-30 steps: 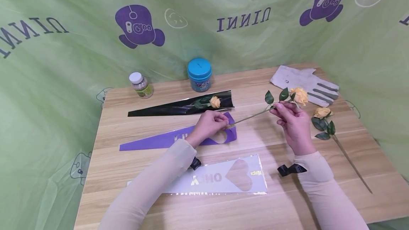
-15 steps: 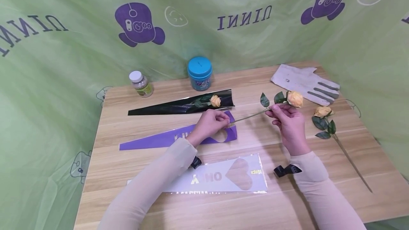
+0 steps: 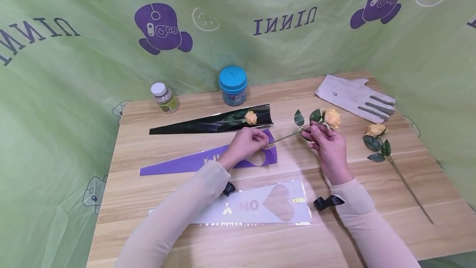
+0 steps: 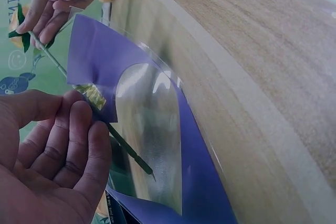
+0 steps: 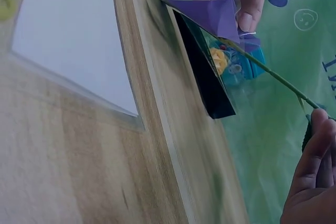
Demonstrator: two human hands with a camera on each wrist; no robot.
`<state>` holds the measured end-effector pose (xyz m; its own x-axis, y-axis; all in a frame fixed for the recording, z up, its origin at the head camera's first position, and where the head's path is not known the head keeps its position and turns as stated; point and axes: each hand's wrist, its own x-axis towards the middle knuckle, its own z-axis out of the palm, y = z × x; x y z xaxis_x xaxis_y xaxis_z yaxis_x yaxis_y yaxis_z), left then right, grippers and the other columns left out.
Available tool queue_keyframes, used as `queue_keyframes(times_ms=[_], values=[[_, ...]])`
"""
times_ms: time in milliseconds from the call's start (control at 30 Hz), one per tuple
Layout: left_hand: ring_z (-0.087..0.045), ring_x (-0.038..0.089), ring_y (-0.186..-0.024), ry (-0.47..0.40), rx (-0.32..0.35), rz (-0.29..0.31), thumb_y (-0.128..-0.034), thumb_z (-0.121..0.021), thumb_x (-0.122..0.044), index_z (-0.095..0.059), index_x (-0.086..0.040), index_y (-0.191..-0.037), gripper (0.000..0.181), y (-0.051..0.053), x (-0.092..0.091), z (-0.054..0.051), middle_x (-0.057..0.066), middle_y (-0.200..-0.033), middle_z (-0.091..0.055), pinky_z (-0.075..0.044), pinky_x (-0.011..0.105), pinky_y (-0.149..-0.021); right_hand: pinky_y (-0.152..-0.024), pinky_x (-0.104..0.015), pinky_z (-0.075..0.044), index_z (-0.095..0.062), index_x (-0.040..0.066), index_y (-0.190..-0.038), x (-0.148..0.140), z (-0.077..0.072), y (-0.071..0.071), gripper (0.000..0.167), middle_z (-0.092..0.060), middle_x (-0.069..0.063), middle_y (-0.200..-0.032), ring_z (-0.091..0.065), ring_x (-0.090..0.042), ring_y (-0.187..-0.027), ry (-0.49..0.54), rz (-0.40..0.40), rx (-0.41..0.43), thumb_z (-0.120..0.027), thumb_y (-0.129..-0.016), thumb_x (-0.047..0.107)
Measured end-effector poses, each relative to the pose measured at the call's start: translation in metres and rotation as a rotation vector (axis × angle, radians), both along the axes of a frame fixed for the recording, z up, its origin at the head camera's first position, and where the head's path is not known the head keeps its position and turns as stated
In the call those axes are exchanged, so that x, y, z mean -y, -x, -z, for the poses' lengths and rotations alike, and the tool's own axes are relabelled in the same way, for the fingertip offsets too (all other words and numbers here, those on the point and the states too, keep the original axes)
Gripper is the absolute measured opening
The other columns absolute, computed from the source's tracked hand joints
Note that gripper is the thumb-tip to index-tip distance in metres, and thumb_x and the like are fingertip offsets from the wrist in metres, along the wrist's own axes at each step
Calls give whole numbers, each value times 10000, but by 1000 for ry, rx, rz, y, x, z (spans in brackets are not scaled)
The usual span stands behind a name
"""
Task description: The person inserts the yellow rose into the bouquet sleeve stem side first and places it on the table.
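The left hand (image 3: 245, 144) pinches the open end of the purple sleeve (image 3: 186, 163). In the left wrist view, the stem (image 4: 126, 145) of a rose shows inside the sleeve behind its clear window. Near the flower head, the right hand (image 3: 331, 148) pinches the stem of that yellow-orange rose (image 3: 332, 118), which slants down to the sleeve's mouth. In the right wrist view, the right hand (image 5: 315, 171) holds the stem while the left hand's thumb (image 5: 251, 11) presses the purple sleeve (image 5: 212, 17).
A black sleeve (image 3: 186, 127) with a rose (image 3: 251, 117) lies behind, a white sleeve (image 3: 249, 208) in front. At the right are another rose (image 3: 375, 130) and a glove (image 3: 349, 94). A blue jar (image 3: 233, 86) and a white-capped bottle (image 3: 165, 99) stand at the back.
The right hand has moved left with the rose, and less stem shows between it and the purple sleeve. The left hand has stayed almost in place.
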<state>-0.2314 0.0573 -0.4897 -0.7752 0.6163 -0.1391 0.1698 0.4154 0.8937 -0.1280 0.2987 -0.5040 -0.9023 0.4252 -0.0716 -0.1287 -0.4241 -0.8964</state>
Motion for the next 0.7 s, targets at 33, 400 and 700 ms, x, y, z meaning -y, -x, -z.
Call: queue_keyframes(times_ms=[33,400,700], values=[[-685,109,-764,-1,0,-1,-928,-735,-122,-767,-65,-968,77,0,0,0,-26,-816,-723,-540,247,-720,-550,-220,-536,-703,-1,-1131,0,0,0,226,-759,-119,-982,-751,-224,-864,6,-2,-6,-738,-937,109],[-683,100,-762,-11,-28,0,-923,-732,-127,-771,-72,-961,77,0,-1,-3,-31,-819,-726,-534,241,-722,-431,-181,-447,-723,38,-976,8,2,-1,109,-764,-90,-926,-666,-121,-560,-28,14,38,-777,-909,105],[-688,111,-759,-30,6,-8,-926,-740,-127,-769,-67,-948,70,0,-2,-3,-28,-813,-726,-548,249,-718,-436,-179,-435,-714,41,-982,13,4,-3,118,-762,-82,-942,-628,-100,-539,-58,-5,41,-774,-915,118]])
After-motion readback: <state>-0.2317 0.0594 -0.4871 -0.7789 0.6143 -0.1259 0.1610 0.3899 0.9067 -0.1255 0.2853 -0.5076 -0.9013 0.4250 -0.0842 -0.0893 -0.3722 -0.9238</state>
